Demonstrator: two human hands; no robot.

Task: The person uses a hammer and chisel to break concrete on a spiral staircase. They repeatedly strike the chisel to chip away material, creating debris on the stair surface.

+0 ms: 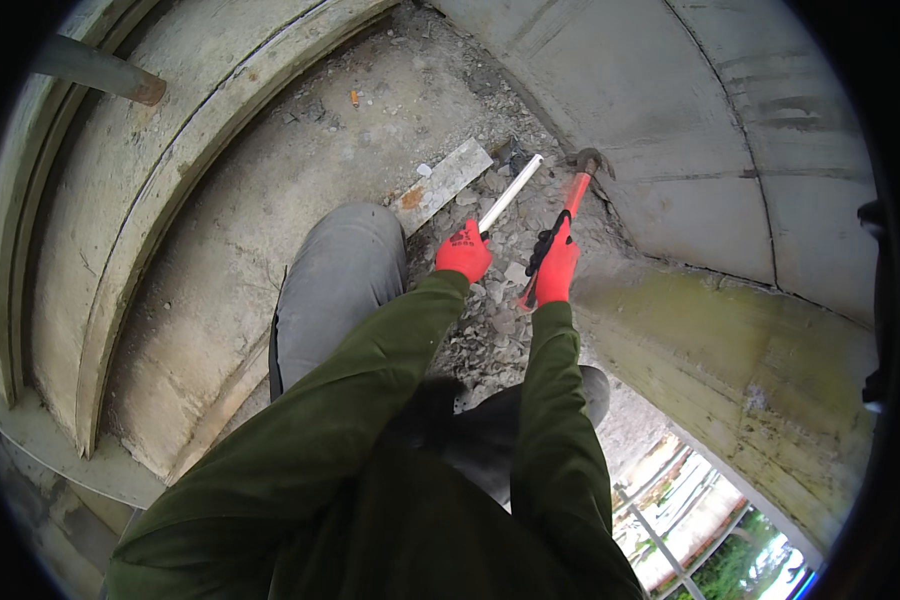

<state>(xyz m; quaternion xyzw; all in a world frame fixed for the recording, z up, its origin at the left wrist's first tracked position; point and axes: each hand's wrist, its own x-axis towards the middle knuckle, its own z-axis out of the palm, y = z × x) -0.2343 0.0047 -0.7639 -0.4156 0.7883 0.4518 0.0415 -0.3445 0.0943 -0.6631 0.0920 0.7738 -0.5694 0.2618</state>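
My left hand (465, 252), in a red glove, is closed around a pale, straight chisel-like bar (512, 193). The bar slants up and to the right, its far end over the broken rubble. In my right hand (554, 262), gloved in red and black, is a hammer (578, 193) with a red handle. Its dark curved head points away from me, close to the foot of the grey wall. The handle's lower end shows below the glove. Loose chips and broken concrete (490, 335) lie under both hands.
A flat, rust-stained strip (442, 186) lies left of the bar. The grey panelled wall (660, 110) rises at the right, above a yellowish concrete ledge (720, 350). Curved concrete ribs (185, 190) and a pipe (105, 72) stand at the left. Bottom right, an opening shows railings (660, 540).
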